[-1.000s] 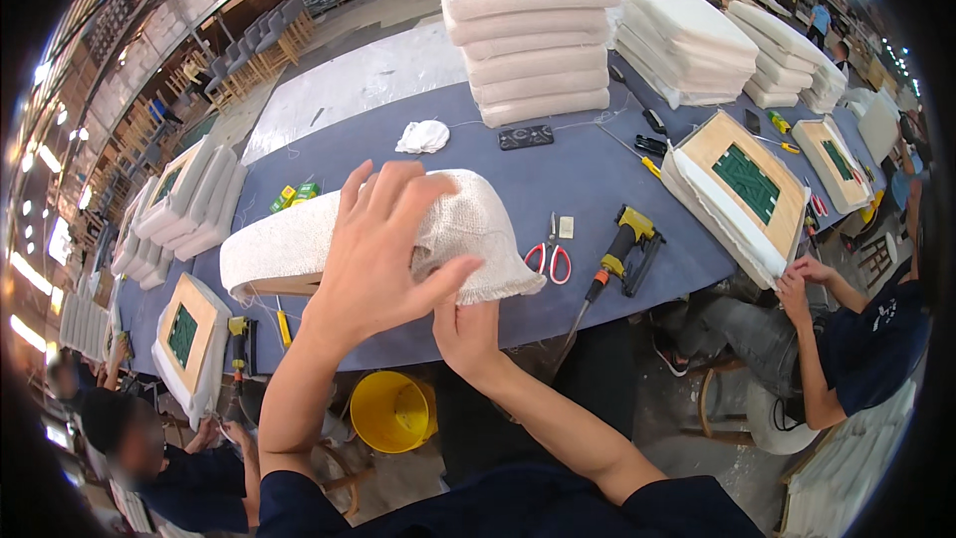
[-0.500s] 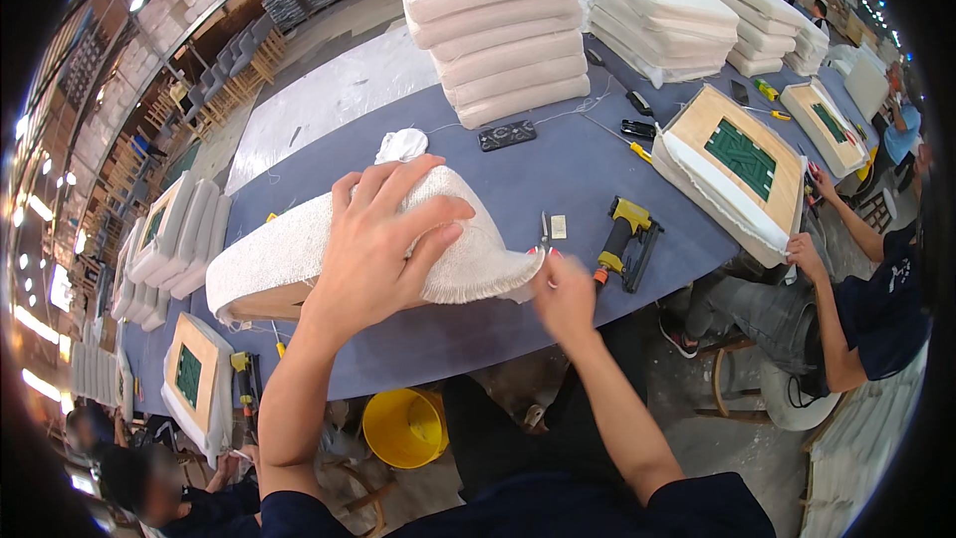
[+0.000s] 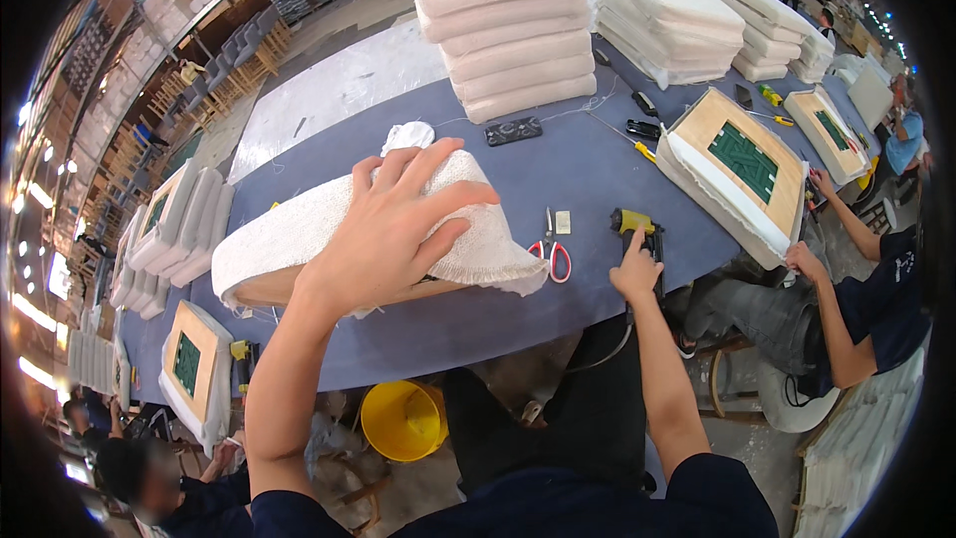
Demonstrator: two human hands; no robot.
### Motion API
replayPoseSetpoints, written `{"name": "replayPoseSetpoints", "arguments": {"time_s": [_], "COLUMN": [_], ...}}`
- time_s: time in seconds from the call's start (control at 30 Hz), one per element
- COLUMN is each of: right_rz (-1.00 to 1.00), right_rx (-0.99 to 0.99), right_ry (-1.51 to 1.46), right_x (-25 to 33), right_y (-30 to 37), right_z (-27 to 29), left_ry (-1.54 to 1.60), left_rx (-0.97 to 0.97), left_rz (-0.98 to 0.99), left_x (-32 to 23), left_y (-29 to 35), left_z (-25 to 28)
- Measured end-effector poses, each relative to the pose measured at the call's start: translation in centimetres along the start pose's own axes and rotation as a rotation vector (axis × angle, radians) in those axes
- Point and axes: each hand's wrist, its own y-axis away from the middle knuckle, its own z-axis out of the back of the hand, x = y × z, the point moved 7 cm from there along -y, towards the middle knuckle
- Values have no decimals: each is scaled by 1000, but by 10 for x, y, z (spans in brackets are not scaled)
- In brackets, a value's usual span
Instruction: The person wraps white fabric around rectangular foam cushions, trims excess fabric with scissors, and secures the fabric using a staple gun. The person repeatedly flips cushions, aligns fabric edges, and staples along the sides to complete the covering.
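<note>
A seat cushion [image 3: 289,231] in white woven fabric with a frayed edge is tilted on the table, part of its wooden base facing me. My left hand [image 3: 393,219] grips it from above, fingers spread and bent over the fabric. To the right, my right hand [image 3: 637,271] is closed around the handle of a yellow and black staple gun [image 3: 634,221], with the index finger extended along it. The hand hides most of the handle. Scissors [image 3: 551,247] with red-rimmed handles lie between the cushion and the gun, beside a small pale label [image 3: 564,222].
Stacked white cushions [image 3: 508,40] stand at the far side, beside a dark phone [image 3: 513,131]. A co-worker's hand [image 3: 807,261] holds another cushion [image 3: 732,174] at right. A yellow bucket [image 3: 403,420] is below the table edge. A second staple gun [image 3: 242,364] lies at left.
My right hand has let go of the scissors, now lying on the table, and moved right onto the staple gun. The left hand and cushion have shifted slightly.
</note>
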Motion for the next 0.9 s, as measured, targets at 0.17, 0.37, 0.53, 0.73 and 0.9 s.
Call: {"name": "replayPoseSetpoints", "arguments": {"time_s": [0.17,0.37,0.53,0.73,0.9], "right_rz": [-143,206,625,508,483], "right_rx": [97,-16,318,553,594], "right_ry": [-1250,-2028,-1764,-2002,-1985], "right_x": [6,165,232,271,276], "right_y": [24,205,278,291,285], "right_z": [62,157,165,168,163], "left_ry": [-31,-54,-58,-37,-46], "left_rx": [-11,-4,-17,-27,-50], "left_rz": [-7,-9,2,-17,-24], "left_x": [-2,0,-1,-6,-5], "left_y": [5,6,9,11,13], "left_z": [-3,-5,-5,-6,-6]}}
